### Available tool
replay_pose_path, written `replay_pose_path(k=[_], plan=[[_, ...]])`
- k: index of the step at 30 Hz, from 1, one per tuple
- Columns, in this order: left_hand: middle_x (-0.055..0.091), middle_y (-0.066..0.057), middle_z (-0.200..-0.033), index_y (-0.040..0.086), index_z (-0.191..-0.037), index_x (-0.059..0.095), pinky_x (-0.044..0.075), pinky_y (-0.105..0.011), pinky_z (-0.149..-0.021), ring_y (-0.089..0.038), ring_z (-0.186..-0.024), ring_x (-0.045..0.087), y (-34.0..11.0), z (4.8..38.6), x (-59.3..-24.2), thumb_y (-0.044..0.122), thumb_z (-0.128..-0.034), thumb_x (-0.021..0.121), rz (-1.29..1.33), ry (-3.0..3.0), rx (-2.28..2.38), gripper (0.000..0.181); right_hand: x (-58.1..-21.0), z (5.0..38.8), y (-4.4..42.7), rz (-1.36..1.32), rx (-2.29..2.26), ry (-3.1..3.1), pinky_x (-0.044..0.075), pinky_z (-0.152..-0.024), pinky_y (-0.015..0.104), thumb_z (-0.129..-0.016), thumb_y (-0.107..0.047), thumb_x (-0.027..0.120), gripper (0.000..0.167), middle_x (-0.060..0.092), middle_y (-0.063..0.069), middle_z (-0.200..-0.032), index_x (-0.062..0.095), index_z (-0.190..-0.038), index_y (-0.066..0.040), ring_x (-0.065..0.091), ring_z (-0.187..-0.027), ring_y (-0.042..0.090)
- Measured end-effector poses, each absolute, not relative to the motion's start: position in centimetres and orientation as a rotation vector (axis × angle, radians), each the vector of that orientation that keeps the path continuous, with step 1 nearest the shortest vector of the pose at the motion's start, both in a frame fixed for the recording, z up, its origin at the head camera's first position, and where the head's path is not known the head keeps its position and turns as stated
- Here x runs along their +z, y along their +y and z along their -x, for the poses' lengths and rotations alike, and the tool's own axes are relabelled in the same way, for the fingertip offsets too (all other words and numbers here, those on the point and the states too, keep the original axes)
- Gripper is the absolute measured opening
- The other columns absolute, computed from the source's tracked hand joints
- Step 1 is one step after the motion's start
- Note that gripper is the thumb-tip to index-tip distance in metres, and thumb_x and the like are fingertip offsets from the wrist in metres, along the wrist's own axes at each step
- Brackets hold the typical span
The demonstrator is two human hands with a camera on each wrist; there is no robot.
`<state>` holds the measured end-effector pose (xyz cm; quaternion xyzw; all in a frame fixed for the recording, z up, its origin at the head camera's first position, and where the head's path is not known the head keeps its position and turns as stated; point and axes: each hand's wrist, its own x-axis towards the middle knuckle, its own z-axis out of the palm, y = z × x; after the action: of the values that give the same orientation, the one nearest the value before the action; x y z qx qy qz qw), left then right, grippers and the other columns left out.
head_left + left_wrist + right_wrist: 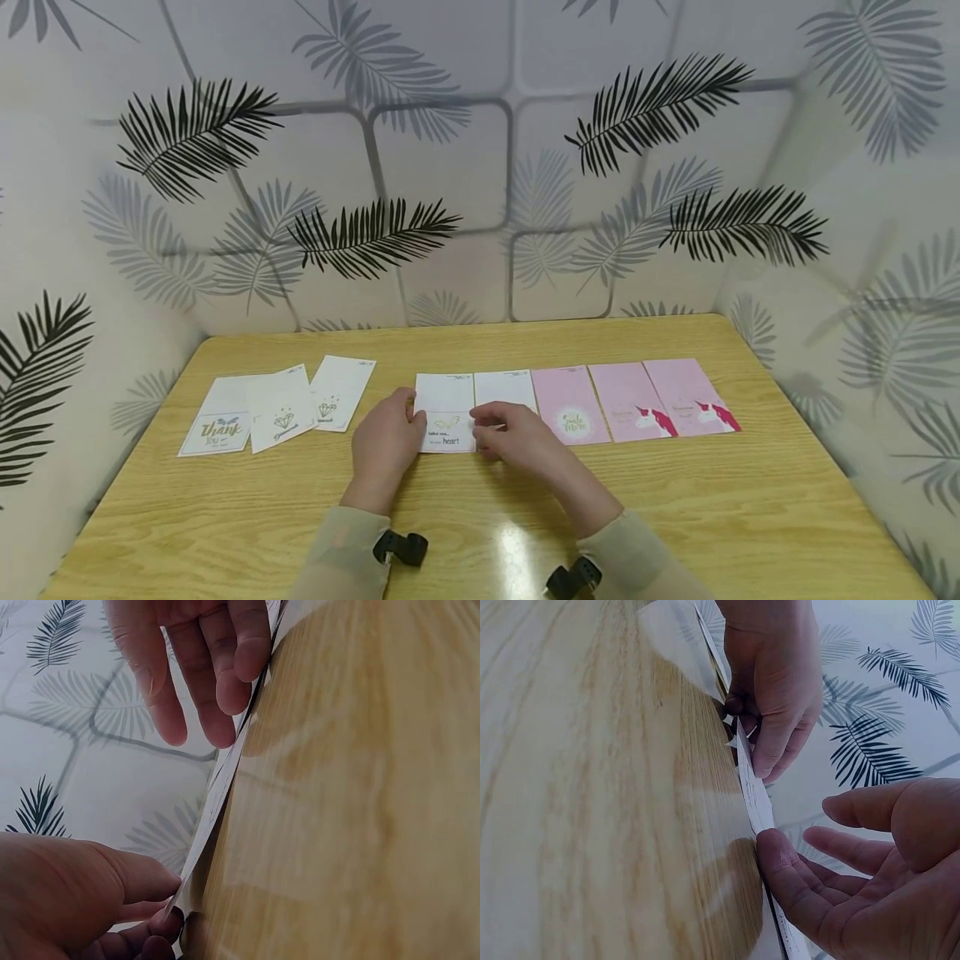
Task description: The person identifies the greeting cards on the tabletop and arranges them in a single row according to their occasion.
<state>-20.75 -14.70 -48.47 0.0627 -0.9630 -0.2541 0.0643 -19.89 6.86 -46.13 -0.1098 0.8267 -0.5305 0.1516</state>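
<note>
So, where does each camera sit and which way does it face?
Head: on the head, facing forward and down over the table to the leaf-patterned backdrop; left hand, right hand and sleeves show.
Left wrist: on that wrist, looking along the left hand at the heart card, nearly edge-on; right hand at top.
Right wrist: on that wrist, looking along the right hand at the heart card; left hand at top.
Shared: both wrist views show the table, the backdrop and the left hand pinching the heart card.

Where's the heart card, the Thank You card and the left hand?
Heart card (445, 414): head view, its middle.
Thank You card (220, 428): head view, its gold lettering.
Left hand (386, 446): head view, back of the hand.
</note>
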Motion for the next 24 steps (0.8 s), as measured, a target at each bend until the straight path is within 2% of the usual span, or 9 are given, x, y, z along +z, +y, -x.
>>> replay_pose_path(k=[24], plan=[[0.068,-0.009,-0.088,0.001,-0.138,0.072,0.051,-0.044,-0.064,-0.024,-0.071,0.060,-14.46,20.56,-48.74,0.016,-0.1003,0.078,-0.150,-2.890,-0.735,0.041,-46.19,19.75,6.94,0.308,-1.529,2.351,0.064,-0.088,0.040,-0.111,-0.014,0.067,0.036,0.072,0.018,-0.135,0.069,-0.143,0.003,0.077,-0.103,0.025]])
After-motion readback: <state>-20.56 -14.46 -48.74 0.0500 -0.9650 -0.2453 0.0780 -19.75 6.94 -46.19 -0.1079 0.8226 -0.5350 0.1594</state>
